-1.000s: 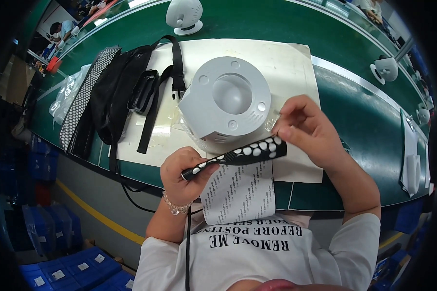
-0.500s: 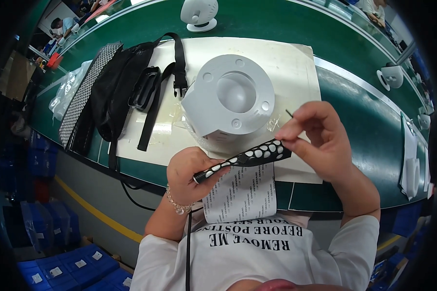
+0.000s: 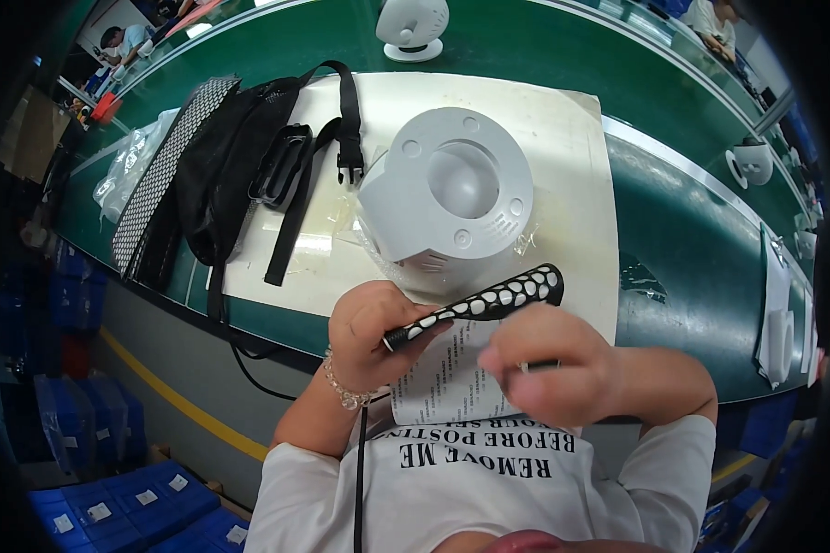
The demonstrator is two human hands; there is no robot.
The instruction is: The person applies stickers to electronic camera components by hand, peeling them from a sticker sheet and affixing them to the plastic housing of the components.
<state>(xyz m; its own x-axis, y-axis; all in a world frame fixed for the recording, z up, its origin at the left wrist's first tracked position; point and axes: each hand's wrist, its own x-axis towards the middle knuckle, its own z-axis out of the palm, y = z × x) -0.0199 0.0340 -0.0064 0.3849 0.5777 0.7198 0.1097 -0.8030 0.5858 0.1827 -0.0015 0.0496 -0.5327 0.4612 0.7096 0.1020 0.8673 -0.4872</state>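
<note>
My left hand [image 3: 371, 334] is closed around the narrow end of a black strip with white oval spots [image 3: 498, 300], which slants up to the right. A white sheet with repeated print [image 3: 433, 373] hangs beneath it, in front of my shirt. My right hand [image 3: 563, 364] is curled shut below the strip's far end, apart from it and overlapping the sheet in view. A pale sliver shows by its fingers; what it pinches is too small to name. Beyond both hands, a round light-grey housing [image 3: 410, 198] with a hollow centre lies on the pale board [image 3: 563, 175].
Black mesh bag [image 3: 221, 166] with straps and a buckle [image 3: 349, 161] lies at left, beside a dotted black-and-white panel [image 3: 171, 166] and clear plastic wrap [image 3: 129, 170]. White fan-like devices [image 3: 413, 28] stand farther back. Blue bins [image 3: 129, 507] sit lower left. Other people work at the far edges.
My right hand has come away from the strip's far end and moved down toward my chest, its fingers curling in. The left hand still grips the strip, now with its broad end free.
</note>
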